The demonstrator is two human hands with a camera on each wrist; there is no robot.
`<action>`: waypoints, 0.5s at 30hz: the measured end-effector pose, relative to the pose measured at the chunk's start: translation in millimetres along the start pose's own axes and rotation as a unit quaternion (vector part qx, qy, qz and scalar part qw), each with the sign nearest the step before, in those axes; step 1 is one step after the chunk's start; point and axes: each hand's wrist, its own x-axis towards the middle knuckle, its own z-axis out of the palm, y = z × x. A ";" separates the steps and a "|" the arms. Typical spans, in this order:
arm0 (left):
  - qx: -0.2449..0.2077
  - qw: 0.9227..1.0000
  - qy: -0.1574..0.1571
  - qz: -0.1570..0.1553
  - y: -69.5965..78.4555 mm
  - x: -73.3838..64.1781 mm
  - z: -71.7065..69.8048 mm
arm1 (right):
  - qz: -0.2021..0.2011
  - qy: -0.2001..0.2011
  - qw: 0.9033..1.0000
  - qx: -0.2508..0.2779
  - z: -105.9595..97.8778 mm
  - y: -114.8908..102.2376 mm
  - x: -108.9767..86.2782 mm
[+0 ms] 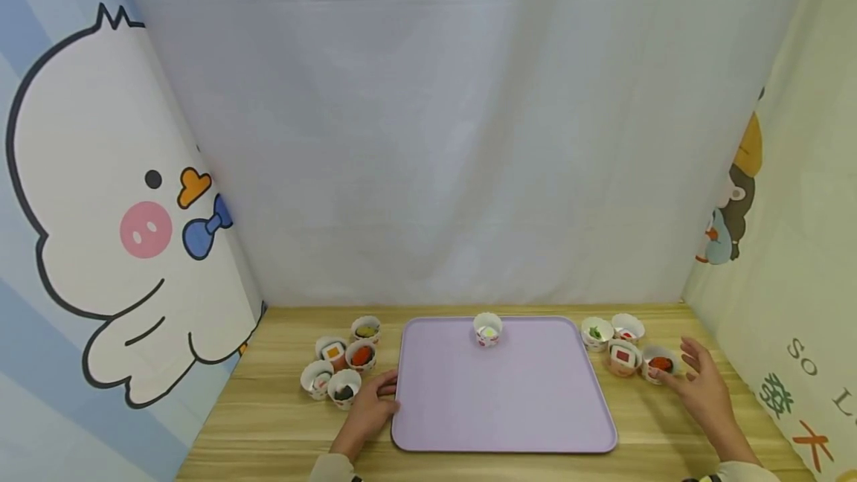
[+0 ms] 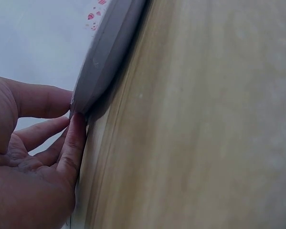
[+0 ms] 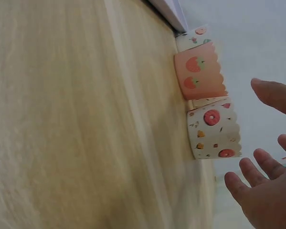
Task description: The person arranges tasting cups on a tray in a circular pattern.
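Note:
My left hand (image 1: 370,407) touches the left edge of a pale purple tray (image 1: 502,407); the left wrist view has its fingers (image 2: 74,143) fairly straight at the tray's rim (image 2: 104,57). Near the tray's far edge stands one paper baking cup (image 1: 487,330) with something pale yellow-green inside. My right hand (image 1: 704,387) is beside a donut-print cup (image 1: 659,364) with orange-red contents. In the right wrist view its fingers (image 3: 271,164) are spread, with a gap from that cup (image 3: 213,129). Next to it is a pink strawberry-print cup (image 3: 200,71) with a red-square label.
Left of the tray several cups are grouped, one with dark contents (image 1: 344,388), one orange-red (image 1: 361,356), one with an orange-square label (image 1: 331,350). To the right are cups with green (image 1: 596,334) and red (image 1: 628,328) contents. A pale curtain (image 1: 435,169) hangs behind the wooden table (image 1: 268,437).

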 end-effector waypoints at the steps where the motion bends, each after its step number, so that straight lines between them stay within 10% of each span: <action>1: -0.001 1.000 0.000 0.000 0.9 -0.5 -0.2 | 0.004 -0.004 1.000 -0.001 0.7 2.6 0.8; 15: 0.001 1.000 0.002 0.006 3.6 -2.1 -0.8 | 0.095 -0.008 0.995 0.041 19.3 20.4 12.4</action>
